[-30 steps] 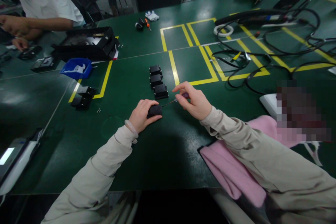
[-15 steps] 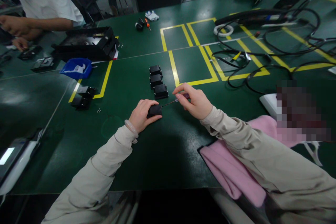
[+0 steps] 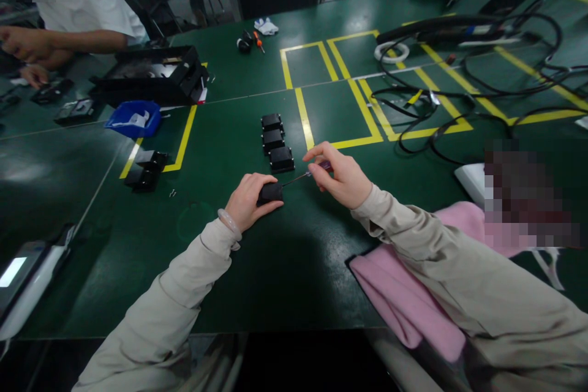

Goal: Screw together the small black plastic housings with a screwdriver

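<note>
My left hand (image 3: 250, 201) grips a small black block (image 3: 271, 193) against the table, thumb and fingers on either side of it. In my right hand (image 3: 340, 175) is a screwdriver (image 3: 325, 166), its handle pinched between thumb and fingers. The thin shaft slants down to the left, and its tip meets the right side of the block; the exact contact point is too small to make out. Just beyond, three similar black blocks (image 3: 281, 158) with shiny metal bits at their corners stand in a row.
Two more black blocks (image 3: 146, 171) lie to the left near small screws (image 3: 173, 193). Behind them are a blue tray (image 3: 133, 119) and a black bin (image 3: 151, 76). Black cables (image 3: 432, 95) sprawl at the right. Pink cloth (image 3: 404, 300) lies under my right forearm. Another person (image 3: 87, 6) works at far left.
Almost nothing differs. The right hand with the screwdriver has shifted very slightly, while the left hand and the block have stayed in place.
</note>
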`<state>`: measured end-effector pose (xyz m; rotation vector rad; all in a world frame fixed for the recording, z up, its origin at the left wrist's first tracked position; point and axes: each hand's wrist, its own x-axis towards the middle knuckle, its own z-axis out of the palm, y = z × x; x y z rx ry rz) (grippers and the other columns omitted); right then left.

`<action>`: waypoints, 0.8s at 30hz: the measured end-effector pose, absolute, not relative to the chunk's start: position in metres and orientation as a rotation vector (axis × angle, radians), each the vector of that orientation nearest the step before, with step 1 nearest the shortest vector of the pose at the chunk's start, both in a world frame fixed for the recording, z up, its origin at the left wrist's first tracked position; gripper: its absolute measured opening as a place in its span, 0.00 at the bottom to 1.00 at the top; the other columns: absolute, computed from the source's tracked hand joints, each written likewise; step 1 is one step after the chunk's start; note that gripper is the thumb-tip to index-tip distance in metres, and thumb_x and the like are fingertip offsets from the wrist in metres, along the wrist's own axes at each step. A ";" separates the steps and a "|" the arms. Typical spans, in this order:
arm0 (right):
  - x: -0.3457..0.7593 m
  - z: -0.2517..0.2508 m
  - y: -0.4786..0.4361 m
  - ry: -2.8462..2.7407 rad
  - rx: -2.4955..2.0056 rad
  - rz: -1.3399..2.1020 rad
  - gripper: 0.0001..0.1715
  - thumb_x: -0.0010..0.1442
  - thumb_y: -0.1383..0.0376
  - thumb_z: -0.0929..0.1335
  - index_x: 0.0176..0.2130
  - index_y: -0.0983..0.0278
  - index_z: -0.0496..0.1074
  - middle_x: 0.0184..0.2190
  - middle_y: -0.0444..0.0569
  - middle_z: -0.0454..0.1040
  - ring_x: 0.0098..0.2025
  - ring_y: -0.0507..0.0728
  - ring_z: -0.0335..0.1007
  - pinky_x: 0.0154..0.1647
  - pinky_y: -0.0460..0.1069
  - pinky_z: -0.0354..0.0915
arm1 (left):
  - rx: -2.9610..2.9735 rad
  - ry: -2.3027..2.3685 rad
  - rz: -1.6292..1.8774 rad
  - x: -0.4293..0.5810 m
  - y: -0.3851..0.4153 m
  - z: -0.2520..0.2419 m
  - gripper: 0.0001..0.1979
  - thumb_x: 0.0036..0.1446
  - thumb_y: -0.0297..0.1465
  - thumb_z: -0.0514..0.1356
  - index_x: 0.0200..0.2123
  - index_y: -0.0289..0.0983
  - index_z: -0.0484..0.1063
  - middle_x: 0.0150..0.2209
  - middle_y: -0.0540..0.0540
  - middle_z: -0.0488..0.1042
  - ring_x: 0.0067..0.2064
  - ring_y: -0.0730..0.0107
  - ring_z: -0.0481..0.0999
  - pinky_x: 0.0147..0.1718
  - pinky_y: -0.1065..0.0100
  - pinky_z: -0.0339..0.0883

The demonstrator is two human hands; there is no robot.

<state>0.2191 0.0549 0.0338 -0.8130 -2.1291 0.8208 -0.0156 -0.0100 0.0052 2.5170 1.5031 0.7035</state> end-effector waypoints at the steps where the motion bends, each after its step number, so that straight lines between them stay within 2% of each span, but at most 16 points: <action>1: 0.219 0.034 0.055 -2.133 -0.825 0.819 0.06 0.64 0.63 0.61 0.39 0.63 0.64 0.20 0.37 0.63 0.23 0.48 0.61 0.30 0.46 0.57 | 2.517 1.502 0.702 -0.016 -0.010 0.005 0.18 0.58 0.38 0.62 0.48 0.36 0.65 0.44 0.42 0.73 0.44 0.60 0.70 0.43 0.60 0.66; 4: 0.219 0.034 0.055 -2.148 -0.843 0.807 0.08 0.65 0.61 0.61 0.36 0.63 0.64 0.18 0.37 0.61 0.21 0.48 0.59 0.29 0.46 0.56 | 2.503 1.514 0.693 -0.016 -0.010 0.005 0.18 0.58 0.37 0.63 0.48 0.36 0.65 0.44 0.43 0.73 0.44 0.60 0.70 0.43 0.60 0.66; 6: 0.219 0.034 0.054 -2.146 -0.816 0.799 0.05 0.64 0.64 0.61 0.39 0.63 0.64 0.20 0.37 0.62 0.22 0.48 0.61 0.30 0.45 0.57 | 2.501 1.517 0.695 -0.016 -0.009 0.005 0.18 0.58 0.37 0.63 0.47 0.36 0.65 0.43 0.43 0.73 0.44 0.60 0.70 0.43 0.60 0.66; 8: 0.219 0.034 0.055 -2.138 -0.788 0.796 0.06 0.62 0.67 0.61 0.42 0.63 0.63 0.23 0.38 0.64 0.24 0.48 0.62 0.31 0.45 0.58 | 2.514 1.507 0.709 -0.016 -0.009 0.005 0.18 0.58 0.37 0.63 0.47 0.36 0.65 0.43 0.43 0.73 0.44 0.60 0.70 0.43 0.60 0.66; 14: 0.219 0.033 0.055 -2.143 -0.822 0.852 0.08 0.65 0.61 0.61 0.37 0.63 0.63 0.18 0.36 0.61 0.20 0.48 0.60 0.29 0.46 0.57 | 2.532 1.499 0.715 -0.016 -0.010 0.005 0.18 0.58 0.37 0.63 0.48 0.36 0.64 0.43 0.43 0.73 0.43 0.60 0.69 0.43 0.61 0.66; 19: 0.219 0.034 0.054 -2.124 -0.788 0.822 0.07 0.63 0.67 0.61 0.42 0.64 0.63 0.21 0.37 0.64 0.22 0.47 0.62 0.31 0.46 0.58 | 2.517 1.508 0.701 -0.016 -0.010 0.006 0.18 0.58 0.37 0.63 0.48 0.36 0.65 0.43 0.43 0.73 0.44 0.60 0.70 0.43 0.61 0.66; 24: 0.219 0.034 0.054 -2.115 -0.831 0.906 0.08 0.66 0.60 0.61 0.38 0.63 0.63 0.18 0.35 0.62 0.17 0.46 0.59 0.26 0.45 0.56 | 2.486 1.542 0.663 -0.015 -0.011 0.006 0.17 0.58 0.37 0.63 0.48 0.37 0.65 0.44 0.43 0.73 0.45 0.59 0.70 0.44 0.59 0.66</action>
